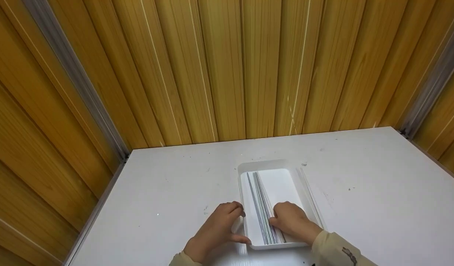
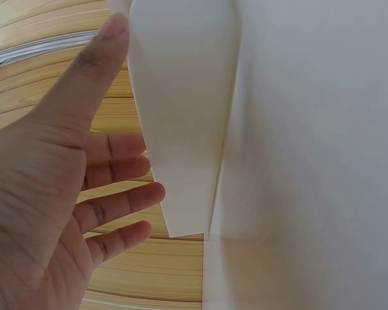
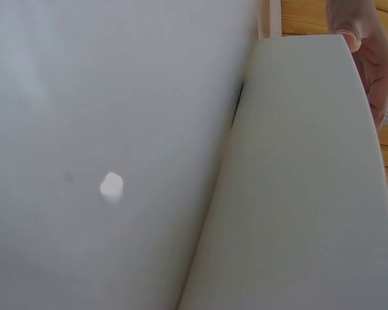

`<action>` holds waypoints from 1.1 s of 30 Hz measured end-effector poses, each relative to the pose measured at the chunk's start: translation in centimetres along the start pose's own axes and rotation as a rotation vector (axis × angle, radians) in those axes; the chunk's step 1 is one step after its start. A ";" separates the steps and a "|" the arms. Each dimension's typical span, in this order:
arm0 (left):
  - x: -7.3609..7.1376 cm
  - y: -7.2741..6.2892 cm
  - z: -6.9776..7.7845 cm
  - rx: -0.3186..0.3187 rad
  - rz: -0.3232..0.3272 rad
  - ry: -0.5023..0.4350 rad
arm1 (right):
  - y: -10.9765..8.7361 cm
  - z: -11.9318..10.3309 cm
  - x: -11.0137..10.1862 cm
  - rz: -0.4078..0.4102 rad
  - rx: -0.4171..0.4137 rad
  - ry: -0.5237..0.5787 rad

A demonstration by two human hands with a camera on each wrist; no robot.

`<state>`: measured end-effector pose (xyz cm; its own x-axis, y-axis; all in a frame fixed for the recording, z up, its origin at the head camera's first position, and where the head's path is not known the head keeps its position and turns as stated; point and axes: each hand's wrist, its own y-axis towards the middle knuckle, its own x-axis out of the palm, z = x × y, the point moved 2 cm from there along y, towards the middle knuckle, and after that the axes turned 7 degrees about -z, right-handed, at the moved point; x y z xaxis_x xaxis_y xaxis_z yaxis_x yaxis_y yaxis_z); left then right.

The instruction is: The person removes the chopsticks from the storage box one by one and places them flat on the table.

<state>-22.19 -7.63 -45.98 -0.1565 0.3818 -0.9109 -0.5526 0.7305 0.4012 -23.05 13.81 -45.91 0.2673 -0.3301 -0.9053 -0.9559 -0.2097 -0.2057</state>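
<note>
A white shallow rectangular tray (image 1: 280, 183) stands on the table with a bundle of long thin pale sticks (image 1: 262, 207) lying lengthwise along its left half. My right hand (image 1: 291, 218) reaches inside the tray, its fingers curled and thumb pressed at the bundle's near right side, where it pinches some sticks. In the right wrist view, the tray wall (image 3: 297, 174) hides that hand. My left hand (image 1: 221, 225) is at the tray's left side, thumb near the front corner. In the left wrist view, its spread, fairly straight fingers (image 2: 119, 206) touch the rim.
A narrow pale strip (image 1: 314, 199) runs along the tray's right side. The white table (image 1: 168, 199) carries small dark marks. Wood-patterned panels (image 1: 227, 74) rise behind it, with grey metal posts (image 1: 82, 85) at the corners. A small bright white spot (image 3: 111, 187) shows in the right wrist view.
</note>
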 end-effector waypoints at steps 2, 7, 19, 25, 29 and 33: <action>0.0 0.0 0.0 -0.002 -0.001 -0.001 | 0.0 0.1 0.1 0.011 -0.004 0.012; 0.1 0.1 0.0 -0.027 -0.024 -0.005 | -0.1 0.3 0.1 0.028 -0.004 0.045; 0.1 0.0 -0.1 -0.011 -0.004 -0.010 | -0.4 0.6 -0.7 0.039 -0.011 0.053; 0.0 0.0 0.0 -0.013 -0.002 -0.034 | -0.9 0.8 -1.4 0.053 -0.018 0.071; -0.1 0.0 0.0 -0.011 -0.005 -0.033 | -1.0 1.1 -1.9 0.055 -0.009 0.077; 0.0 0.0 0.0 -0.010 -0.010 -0.029 | -1.2 1.4 -2.2 0.054 0.000 0.080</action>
<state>-22.20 -7.61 -45.92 -0.1270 0.3907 -0.9117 -0.5627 0.7286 0.3906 -22.68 16.10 -44.21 0.2243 -0.4135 -0.8824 -0.9691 -0.1899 -0.1574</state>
